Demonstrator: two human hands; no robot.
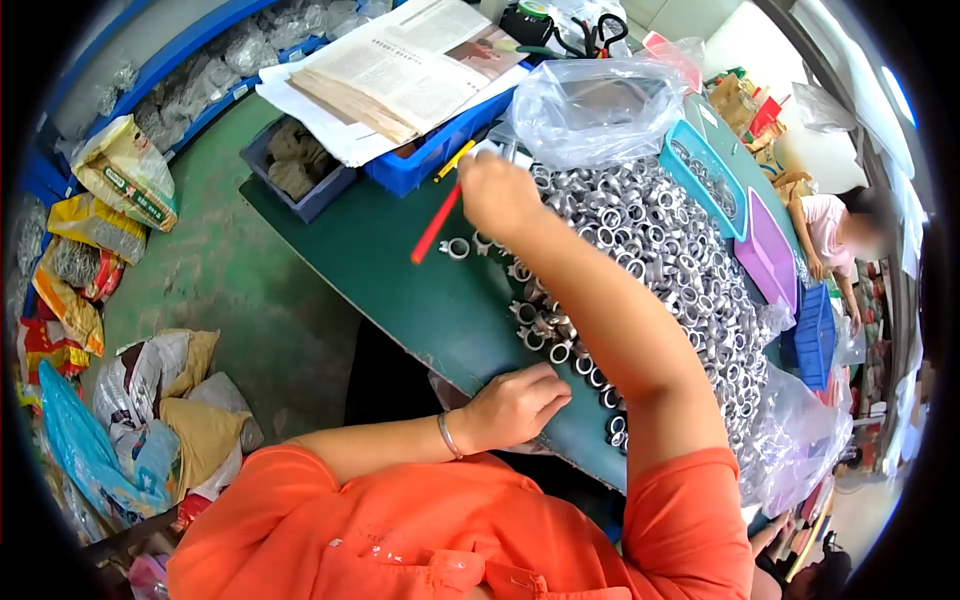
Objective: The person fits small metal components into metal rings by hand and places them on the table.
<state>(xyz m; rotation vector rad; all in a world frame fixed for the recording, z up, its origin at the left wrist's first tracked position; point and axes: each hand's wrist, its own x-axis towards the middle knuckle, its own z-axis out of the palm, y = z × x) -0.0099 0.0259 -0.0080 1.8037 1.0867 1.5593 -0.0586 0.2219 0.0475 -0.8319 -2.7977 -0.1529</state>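
Observation:
My right hand (500, 197) reaches over the green table (400, 290), its fingers closed round a slim red rod (436, 226) that points down and left. Just below the rod lies a single silver metal ring with small lugs (456, 248). A large heap of similar rings (650, 225) spreads to the right, partly behind my right forearm. My left hand (510, 406) rests at the near table edge, fingers curled together; anything inside them is hidden. Near my right hand lies a yellow cutter-like tool (454, 161).
Newspapers (400, 60) lie over a blue bin (440, 150), beside a grey bin (300, 185). Behind the heap are a clear plastic bag (600, 115), a teal tray (737, 205) and a purple tray (765, 250). Another person (828, 225) is at the right. Sacks (200, 430) cover the floor at left.

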